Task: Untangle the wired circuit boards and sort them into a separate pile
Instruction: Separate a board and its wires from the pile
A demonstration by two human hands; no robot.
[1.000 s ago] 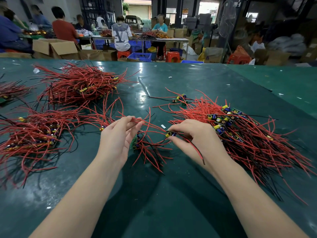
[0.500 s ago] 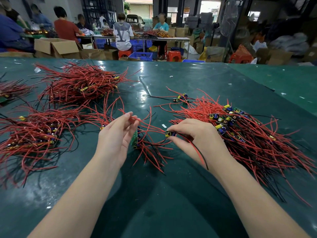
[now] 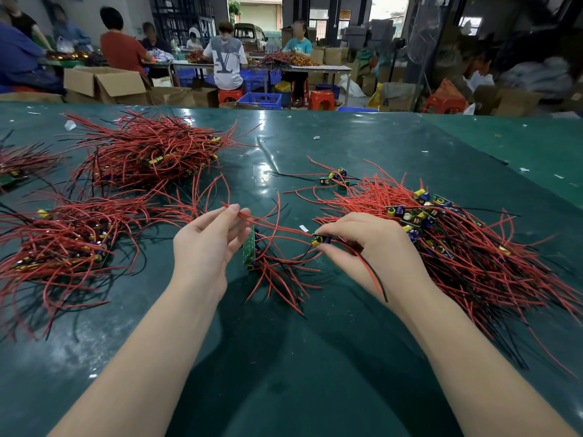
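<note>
Head view. Green table [image 3: 315, 389], shiny surface, both bare forearms reaching in from the bottom edge.

Left hand [image 3: 206, 244]: thumb and forefinger pinch a red wire [image 3: 268, 223] near its end, other fingers loosely extended. A green board [image 3: 249, 249] stands on edge just right of the palm, touching or nearly touching the fingers; cannot tell whether the hand holds it. A small bundle [image 3: 277, 275] of red and black wires fans out from the board toward the near edge, lying on the table between the two hands.

Right hand [image 3: 369, 247]: fingers curled, fingertips pinching a small board [image 3: 320, 239] with a yellow and blue capacitor. The pinched red wire runs across the gap from the left hand to this board. A red and black wire pair [image 3: 373, 277] trails under the right palm toward the wrist.

Right pile [image 3: 457, 247]: tangled boards and red wires, just beside and partly under the right hand. Two or three loose boards [image 3: 336, 178] lie apart at its far left edge.

Left side: near pile [image 3: 69, 241] and far pile [image 3: 148, 152], well apart from the hands. A further pile [image 3: 19, 165] is cut off at the left edge.

Background: seated people [image 3: 225, 58] at other tables, cardboard boxes [image 3: 104, 83], red stools [image 3: 320, 99], a blue crate [image 3: 262, 100].
</note>
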